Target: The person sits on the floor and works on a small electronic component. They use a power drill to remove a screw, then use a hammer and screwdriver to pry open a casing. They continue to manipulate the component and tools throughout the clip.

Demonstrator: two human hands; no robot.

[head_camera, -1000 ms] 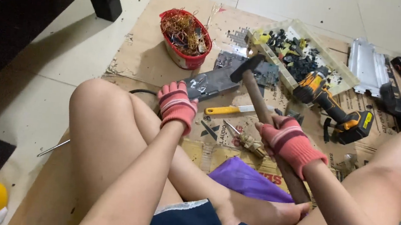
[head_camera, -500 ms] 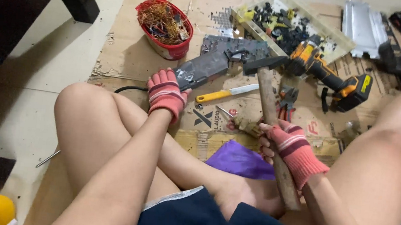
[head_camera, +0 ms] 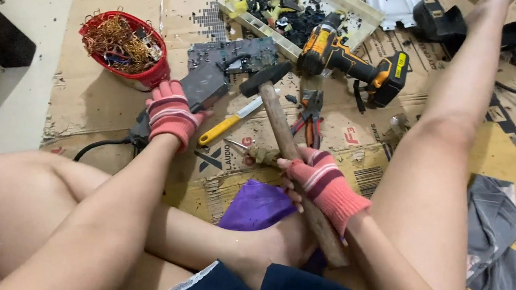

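Hammer: the hammer (head_camera: pixel 284 135) lies slantwise over the middle of the cardboard sheet (head_camera: pixel 107 116), dark head up and away from the person, wooden handle running back down toward the lap
Long axis: from the head, near the grey circuit board (head_camera: pixel 214 73), down and rightward to the handle's butt by the dark shorts
Right hand: the right hand (head_camera: pixel 321 183), in a pink striped glove, is closed round the handle about halfway along, fingers wrapped, thumb side toward the head
Left hand: the left hand (head_camera: pixel 172 113), gloved the same, rests fingers curled on the near end of the grey circuit board, toward the sheet's left part; whether it grips or only presses I cannot tell
Nearer hand: the right holds the hammer; the left sits just left of its head, apart from it
Around: yellow-handled screwdriver (head_camera: pixel 228 124) and pliers (head_camera: pixel 311 115) lie beside the handle, cordless drill (head_camera: pixel 350 59) beyond the head, red bowl of wire scraps (head_camera: pixel 125 45) at the sheet's far left
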